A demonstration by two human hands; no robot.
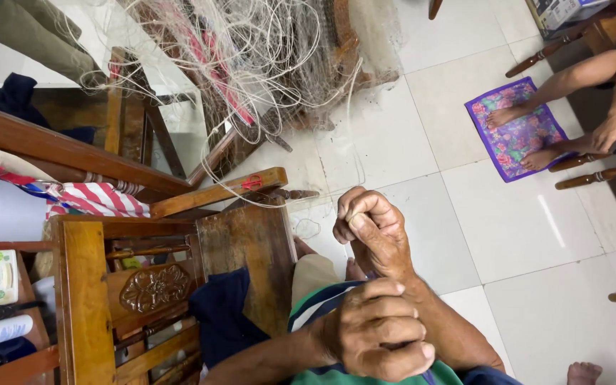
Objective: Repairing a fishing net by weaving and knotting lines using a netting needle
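Observation:
A tangled heap of pale fishing net (251,57) with thin cords and red strands lies over wooden furniture at the top. A fine fishing line (279,199) runs from it down toward my right hand (368,227), which is raised in front of me and pinches the line between thumb and forefinger. My left hand (378,329) sits closer to my body over my striped shirt, fingers curled into a fist. What lies inside that fist is hidden. The two hands are about a hand's width apart.
A carved wooden chair (144,285) stands at the left with a dark blue cloth (222,314) and a red-striped cloth (94,201). Another person's bare feet rest on a purple floral mat (518,153) at the right. White floor tiles (479,235) spread between.

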